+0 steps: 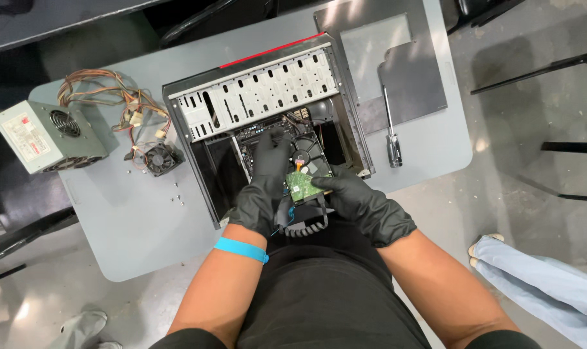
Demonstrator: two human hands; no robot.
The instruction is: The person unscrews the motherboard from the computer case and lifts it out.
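Note:
An open computer case (267, 97) lies on its side on a grey table (132, 220). Over its near end I hold a hard drive (304, 169) with its green circuit board facing up. My left hand (264, 184), in a black glove, grips the drive's left side with fingers reaching up over it. My right hand (358, 197), also gloved, holds the drive's lower right corner. A black ribbed cable (303, 223) hangs below the drive. The case's inside under my hands is mostly hidden.
A grey power supply (44, 136) with a bundle of coloured wires (122, 103) sits at the table's left, beside a small black fan (157, 158) and loose screws (176, 194). A screwdriver (390, 129) lies right of the case on a metal side panel (397, 64). Another person's legs (539, 278) stand right.

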